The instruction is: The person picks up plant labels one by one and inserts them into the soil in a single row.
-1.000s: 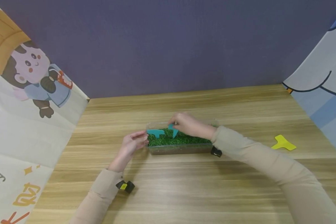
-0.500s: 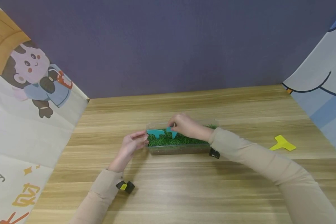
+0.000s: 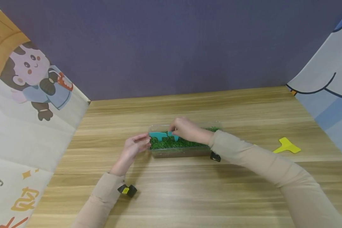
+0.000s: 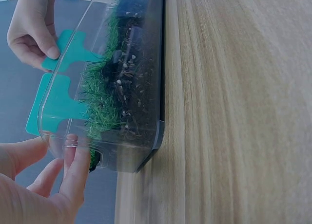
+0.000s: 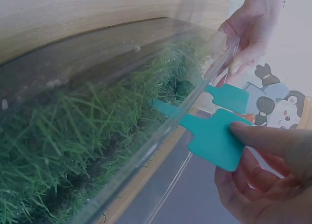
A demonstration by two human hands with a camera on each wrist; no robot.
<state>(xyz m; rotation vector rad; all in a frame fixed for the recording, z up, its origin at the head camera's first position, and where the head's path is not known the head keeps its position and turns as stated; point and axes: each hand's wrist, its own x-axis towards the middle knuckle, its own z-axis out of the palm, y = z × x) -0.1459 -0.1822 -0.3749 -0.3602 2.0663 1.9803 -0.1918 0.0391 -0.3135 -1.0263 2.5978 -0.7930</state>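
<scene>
A clear planter box [image 3: 182,154] with green grass [image 3: 163,145] over dark soil stands mid-table. My right hand [image 3: 186,129] pinches the broad head of a teal T-shaped plant label [image 5: 217,140] between thumb and fingers. The label's narrow stem reaches down into the grass. A second teal plant label [image 4: 57,106] stands upright in the grass at the box's left end, beside the first. My left hand [image 3: 134,146] touches that end of the box with extended fingers, its fingertips [image 4: 73,170] at the clear end wall and the rim.
A yellow plant label [image 3: 288,146] lies on the wooden table [image 3: 171,190] to the right, partly behind the right sleeve [image 3: 273,164]. A dark blue wall [image 3: 171,47] rises behind the table, with cartoon-printed sheets at both sides.
My right hand has moved slightly left and down with its teal plant label, whose tilted stem now stands more upright and deeper in the grass. The left hand has stayed put.
</scene>
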